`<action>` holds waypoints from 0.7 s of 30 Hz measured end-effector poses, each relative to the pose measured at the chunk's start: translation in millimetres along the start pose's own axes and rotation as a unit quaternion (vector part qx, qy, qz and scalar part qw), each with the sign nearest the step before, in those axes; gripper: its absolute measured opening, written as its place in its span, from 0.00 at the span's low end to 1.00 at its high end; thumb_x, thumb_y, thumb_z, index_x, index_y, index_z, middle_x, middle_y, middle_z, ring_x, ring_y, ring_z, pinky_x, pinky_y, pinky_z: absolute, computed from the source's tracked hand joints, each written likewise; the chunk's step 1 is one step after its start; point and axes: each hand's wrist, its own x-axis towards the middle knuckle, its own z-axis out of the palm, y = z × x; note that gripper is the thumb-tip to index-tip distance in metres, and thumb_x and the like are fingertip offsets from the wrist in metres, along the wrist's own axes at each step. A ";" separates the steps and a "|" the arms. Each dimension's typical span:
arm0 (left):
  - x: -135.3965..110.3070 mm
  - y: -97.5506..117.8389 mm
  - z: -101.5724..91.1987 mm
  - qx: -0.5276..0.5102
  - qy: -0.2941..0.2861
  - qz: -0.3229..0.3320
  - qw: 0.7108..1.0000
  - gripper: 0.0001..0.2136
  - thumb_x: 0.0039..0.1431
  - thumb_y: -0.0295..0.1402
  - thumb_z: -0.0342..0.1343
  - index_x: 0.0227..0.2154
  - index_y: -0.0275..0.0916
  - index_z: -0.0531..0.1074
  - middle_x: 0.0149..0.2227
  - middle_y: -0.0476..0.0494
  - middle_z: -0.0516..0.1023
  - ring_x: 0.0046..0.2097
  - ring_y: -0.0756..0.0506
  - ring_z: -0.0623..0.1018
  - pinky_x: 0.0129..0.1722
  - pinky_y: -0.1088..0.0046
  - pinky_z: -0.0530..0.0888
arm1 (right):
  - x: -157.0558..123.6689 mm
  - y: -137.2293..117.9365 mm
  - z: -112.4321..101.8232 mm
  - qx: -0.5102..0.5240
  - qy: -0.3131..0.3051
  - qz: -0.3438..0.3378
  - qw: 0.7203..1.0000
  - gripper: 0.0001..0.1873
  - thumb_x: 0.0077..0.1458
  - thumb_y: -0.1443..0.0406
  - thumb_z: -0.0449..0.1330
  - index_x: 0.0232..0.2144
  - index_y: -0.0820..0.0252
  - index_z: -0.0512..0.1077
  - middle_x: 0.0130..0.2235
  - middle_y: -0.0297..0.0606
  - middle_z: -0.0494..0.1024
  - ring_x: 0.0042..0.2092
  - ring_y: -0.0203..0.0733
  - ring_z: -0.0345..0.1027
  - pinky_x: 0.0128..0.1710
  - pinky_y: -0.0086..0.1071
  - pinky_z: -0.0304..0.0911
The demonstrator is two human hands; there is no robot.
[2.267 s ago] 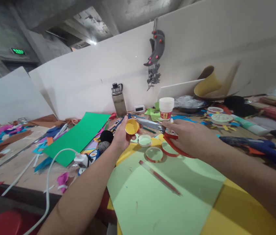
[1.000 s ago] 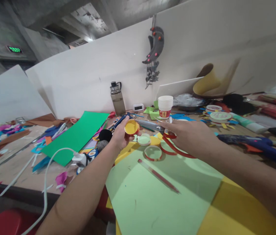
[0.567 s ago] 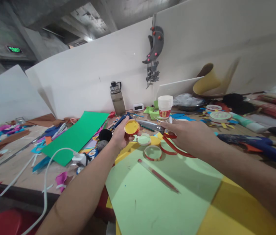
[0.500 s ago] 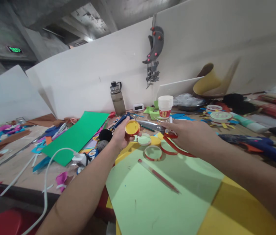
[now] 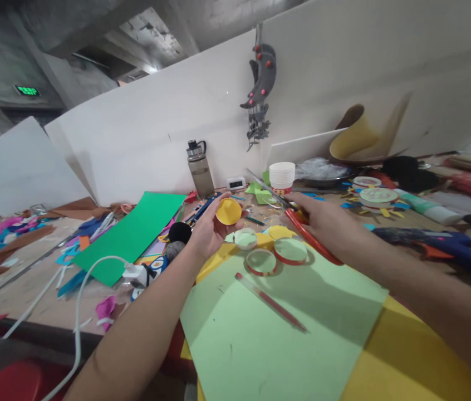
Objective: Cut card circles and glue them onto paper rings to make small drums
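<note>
My left hand (image 5: 210, 231) is closed round the edge of a round yellow paper piece (image 5: 229, 213), its face turned toward me. In my right hand (image 5: 323, 214) is a pair of scissors (image 5: 266, 189) with red handles. The blades point up and to the left, apart from the yellow piece. Below the hands, a red-edged ring (image 5: 290, 259), a second ring (image 5: 250, 268) and a pale green disc (image 5: 245, 238) lie near a yellow paper disc (image 5: 282, 233). A red pen (image 5: 275, 305) rests on the light green sheet (image 5: 277, 356).
Stacked paper cups (image 5: 282, 174) and a water bottle (image 5: 200, 170) stand by the white board. A blue glue gun (image 5: 431, 242) lies at the right. Green sheet (image 5: 131, 234), white cable (image 5: 79, 312) and felt scraps (image 5: 5, 231) occupy the left.
The scissors have swung up and back from near the yellow piece, their blades now pointing higher. The left hand has tilted the yellow piece so its red rim no longer shows.
</note>
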 end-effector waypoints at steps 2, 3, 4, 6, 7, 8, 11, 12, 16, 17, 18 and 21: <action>-4.0 -2.1 7.6 -0.023 -0.013 0.005 1.000 0.15 0.64 0.39 0.51 0.50 0.40 0.70 0.44 0.39 0.80 0.44 0.43 0.81 0.39 0.67 0.80 | -2.2 -7.8 7.2 0.219 -0.020 0.035 0.975 0.25 0.60 0.55 0.52 0.57 0.54 0.65 0.32 0.38 0.80 0.29 0.45 0.73 0.26 0.33 0.66; -6.2 -3.8 11.4 -0.031 -0.018 0.001 0.999 0.14 0.64 0.39 0.50 0.49 0.39 0.70 0.44 0.39 0.80 0.46 0.42 0.80 0.43 0.64 0.79 | -3.9 -13.4 10.0 0.303 -0.028 0.056 0.951 0.25 0.60 0.54 0.51 0.57 0.54 0.65 0.29 0.36 0.79 0.27 0.43 0.72 0.24 0.32 0.65; -8.4 -5.8 14.9 -0.039 -0.023 -0.006 0.999 0.14 0.65 0.40 0.50 0.48 0.39 0.71 0.45 0.39 0.80 0.47 0.41 0.80 0.45 0.61 0.79 | -5.7 -19.2 12.3 0.362 -0.039 0.069 0.929 0.25 0.60 0.53 0.51 0.56 0.55 0.65 0.28 0.36 0.78 0.26 0.42 0.71 0.22 0.31 0.64; -12.4 -10.0 20.7 -0.051 -0.034 -0.022 0.998 0.14 0.65 0.41 0.50 0.47 0.38 0.71 0.45 0.39 0.79 0.48 0.41 0.80 0.47 0.59 0.78 | -8.8 -28.6 15.8 0.426 -0.031 0.086 0.900 0.24 0.58 0.52 0.54 0.54 0.55 0.67 0.28 0.36 0.77 0.25 0.40 0.70 0.20 0.29 0.62; -13.9 -12.0 22.7 -0.052 -0.040 -0.026 0.997 0.14 0.65 0.41 0.49 0.46 0.38 0.71 0.45 0.38 0.79 0.49 0.41 0.79 0.48 0.59 0.77 | -9.8 -31.2 17.5 0.442 -0.027 0.086 0.892 0.26 0.55 0.52 0.58 0.53 0.55 0.67 0.29 0.36 0.77 0.25 0.39 0.69 0.20 0.29 0.61; -15.1 -13.7 24.2 -0.051 -0.043 -0.027 0.997 0.14 0.65 0.41 0.49 0.45 0.38 0.71 0.46 0.38 0.79 0.49 0.41 0.79 0.49 0.60 0.77 | -10.4 -32.2 19.4 0.451 -0.021 0.083 0.888 0.27 0.52 0.52 0.61 0.52 0.56 0.68 0.29 0.35 0.77 0.24 0.38 0.69 0.19 0.28 0.60; -16.5 -16.7 26.5 -0.040 -0.037 -0.017 0.998 0.13 0.65 0.41 0.50 0.44 0.38 0.71 0.46 0.38 0.79 0.50 0.41 0.79 0.48 0.59 0.77 | -9.8 -28.0 25.3 0.458 -0.004 0.062 0.887 0.32 0.44 0.53 0.67 0.51 0.57 0.68 0.29 0.34 0.77 0.24 0.37 0.67 0.19 0.27 0.59; -16.4 -17.0 26.9 -0.040 -0.033 -0.013 0.999 0.13 0.65 0.41 0.50 0.44 0.38 0.71 0.46 0.38 0.79 0.50 0.41 0.79 0.48 0.59 0.77 | -9.4 -26.0 26.9 0.460 0.003 0.060 0.886 0.33 0.43 0.53 0.67 0.51 0.58 0.68 0.29 0.35 0.77 0.24 0.36 0.67 0.19 0.27 0.59; -15.6 -17.1 30.9 -0.062 -0.019 0.005 0.998 0.15 0.67 0.41 0.47 0.46 0.38 0.71 0.46 0.39 0.79 0.49 0.43 0.78 0.48 0.62 0.76 | -9.6 -26.6 27.9 0.485 0.021 0.085 0.870 0.34 0.43 0.54 0.67 0.52 0.58 0.67 0.34 0.37 0.79 0.24 0.35 0.67 0.20 0.28 0.61; -15.6 -17.5 32.5 -0.067 -0.013 0.009 0.998 0.15 0.67 0.41 0.46 0.46 0.38 0.71 0.46 0.39 0.79 0.49 0.44 0.78 0.48 0.64 0.76 | -10.2 -29.0 27.2 0.492 0.023 0.088 0.866 0.34 0.43 0.54 0.67 0.52 0.57 0.67 0.34 0.37 0.79 0.25 0.36 0.68 0.20 0.28 0.62; -15.8 -18.1 34.3 -0.070 -0.004 0.013 0.997 0.15 0.67 0.41 0.46 0.47 0.38 0.71 0.45 0.40 0.80 0.49 0.44 0.78 0.47 0.66 0.76 | -10.8 -31.8 26.6 0.498 0.022 0.087 0.863 0.33 0.43 0.53 0.67 0.51 0.56 0.67 0.33 0.36 0.78 0.26 0.37 0.69 0.20 0.29 0.62; -17.5 -21.0 39.3 -0.068 0.020 0.024 0.997 0.15 0.66 0.42 0.49 0.47 0.39 0.72 0.46 0.41 0.80 0.50 0.45 0.78 0.45 0.72 0.76 | -11.8 -38.3 27.3 0.519 0.021 0.070 0.852 0.32 0.42 0.52 0.68 0.48 0.54 0.68 0.34 0.36 0.79 0.31 0.42 0.73 0.23 0.31 0.65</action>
